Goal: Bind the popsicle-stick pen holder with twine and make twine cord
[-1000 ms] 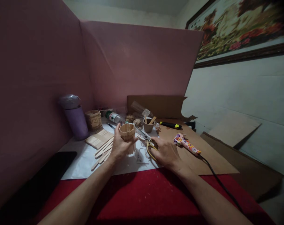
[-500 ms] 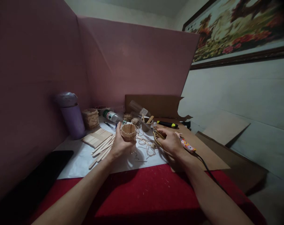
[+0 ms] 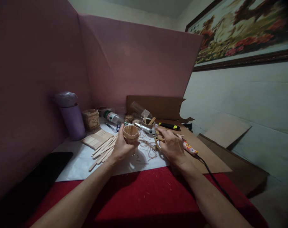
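My left hand (image 3: 122, 145) is wrapped round a small cup with a scalloped rim (image 3: 131, 133), held upright over the white sheet. In my right hand (image 3: 171, 144) is a pair of scissors (image 3: 147, 129), gripped near the gold-coloured handles, with the blades pointing left and away behind the cup. Loose twine (image 3: 150, 148) lies on the sheet between my hands. Several wooden sticks (image 3: 103, 152) are spread left of my left hand, beside a banded bundle of sticks (image 3: 97, 138).
A purple bottle (image 3: 73, 122) and a stick-covered pot (image 3: 91, 119) stand at the left. Plastic bottles (image 3: 114, 117), a cup holding sticks (image 3: 149, 123) and a yellow-black cutter (image 3: 169, 126) are at the back. A patterned corded tool (image 3: 190, 148) lies right of my right hand.
The scissors have turned flatter, and their blades now show clearly behind the cup. My right hand has rotated, with its back more toward the camera. My left hand and the cup have barely moved.
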Tool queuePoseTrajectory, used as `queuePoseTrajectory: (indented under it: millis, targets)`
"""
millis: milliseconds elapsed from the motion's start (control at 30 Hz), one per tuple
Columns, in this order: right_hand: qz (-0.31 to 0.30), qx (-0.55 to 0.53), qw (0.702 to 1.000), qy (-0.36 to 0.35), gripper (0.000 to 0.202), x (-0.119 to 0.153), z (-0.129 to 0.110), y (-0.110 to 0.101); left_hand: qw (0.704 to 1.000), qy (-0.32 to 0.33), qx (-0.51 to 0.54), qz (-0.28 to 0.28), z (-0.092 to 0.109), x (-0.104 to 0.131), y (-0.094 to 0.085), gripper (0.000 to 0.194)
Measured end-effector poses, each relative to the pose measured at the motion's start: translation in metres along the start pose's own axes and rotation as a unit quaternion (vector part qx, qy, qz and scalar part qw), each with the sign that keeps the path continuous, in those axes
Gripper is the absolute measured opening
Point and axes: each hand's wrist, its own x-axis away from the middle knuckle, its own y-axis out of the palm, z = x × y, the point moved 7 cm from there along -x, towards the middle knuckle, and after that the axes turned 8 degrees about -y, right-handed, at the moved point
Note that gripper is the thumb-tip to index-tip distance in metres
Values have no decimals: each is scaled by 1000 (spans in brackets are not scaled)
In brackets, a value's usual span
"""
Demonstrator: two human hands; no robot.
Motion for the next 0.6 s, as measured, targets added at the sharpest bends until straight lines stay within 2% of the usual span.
queuePoseTrajectory:
  millis: [200, 333, 467, 600]
  targets:
    - [-6, 39, 999, 2, 50, 1, -3, -4, 1000, -14, 5, -14, -8, -5, -1, 103]
    - [-17, 60, 998, 11, 55, 2, -4, -2, 1000, -7, 2, 1, -3, -3, -4, 101]
    - [-21, 47, 998, 27, 53, 2, -2, 0, 997, 12, 11, 74, 8, -3, -19, 97]
    - [-17, -44, 996, 79, 48, 2, 5, 2, 983, 49, 36, 171, 14, -8, -42, 91]
